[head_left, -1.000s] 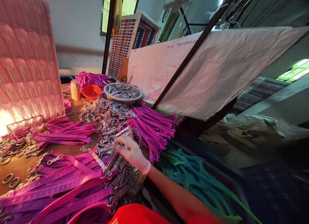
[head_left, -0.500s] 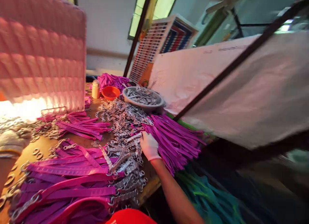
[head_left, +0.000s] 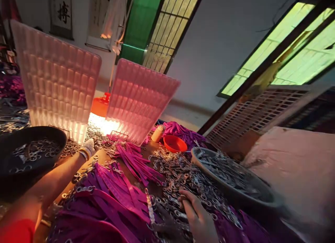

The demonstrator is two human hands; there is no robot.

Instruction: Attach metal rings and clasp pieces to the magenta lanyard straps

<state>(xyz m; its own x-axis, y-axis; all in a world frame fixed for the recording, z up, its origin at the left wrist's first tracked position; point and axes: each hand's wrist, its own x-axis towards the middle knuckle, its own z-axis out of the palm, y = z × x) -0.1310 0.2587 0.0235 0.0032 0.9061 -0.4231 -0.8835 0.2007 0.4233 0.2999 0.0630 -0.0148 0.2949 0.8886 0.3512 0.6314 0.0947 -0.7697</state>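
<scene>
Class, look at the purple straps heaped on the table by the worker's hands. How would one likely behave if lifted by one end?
The purple straps lie curved and draped over each other, so one would probably hang limp. Each seems to carry a metal ring or clip, so that end would likely weigh it down. Heaped beside the loose metal clips under the right hand, it may snag neighbours.

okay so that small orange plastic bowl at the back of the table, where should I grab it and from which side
Grip the small orange plastic bowl by its near rim, thumb inside and fingers outside, coming from above. Its mouth faces up and looks empty, so the rim is free. The grey round basin of metal clips crowds its right side and the cream bottle its left, so a side approach looks awkward.
</scene>
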